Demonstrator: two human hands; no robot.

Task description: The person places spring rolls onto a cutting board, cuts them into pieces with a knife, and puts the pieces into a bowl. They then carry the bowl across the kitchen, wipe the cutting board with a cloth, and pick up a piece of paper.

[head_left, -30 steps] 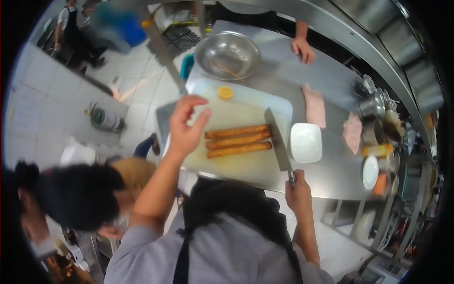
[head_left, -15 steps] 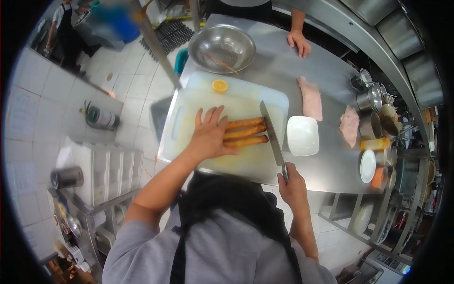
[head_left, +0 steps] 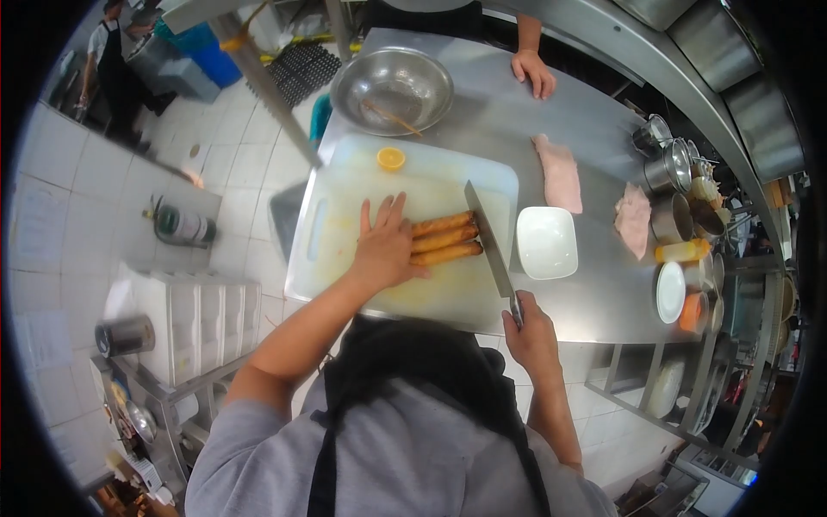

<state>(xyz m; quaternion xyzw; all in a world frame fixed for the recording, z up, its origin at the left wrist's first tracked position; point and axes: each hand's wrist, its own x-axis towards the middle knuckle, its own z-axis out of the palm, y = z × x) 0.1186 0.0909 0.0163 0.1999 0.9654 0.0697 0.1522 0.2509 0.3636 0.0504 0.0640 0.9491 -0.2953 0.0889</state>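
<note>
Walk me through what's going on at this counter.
Someone is working at a cutting board. Their left hand is spread over the left part of three browned rolls lying side by side, while the right hand grips a knife, its blade across the rolls' right ends. Whether it touches them is unclear. A citrus half sits on the board, and a white bowl stands to its right.

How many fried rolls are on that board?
3, side by side on the cutting board: far roll, middle roll, near roll. The left fingers may hide more.
</note>
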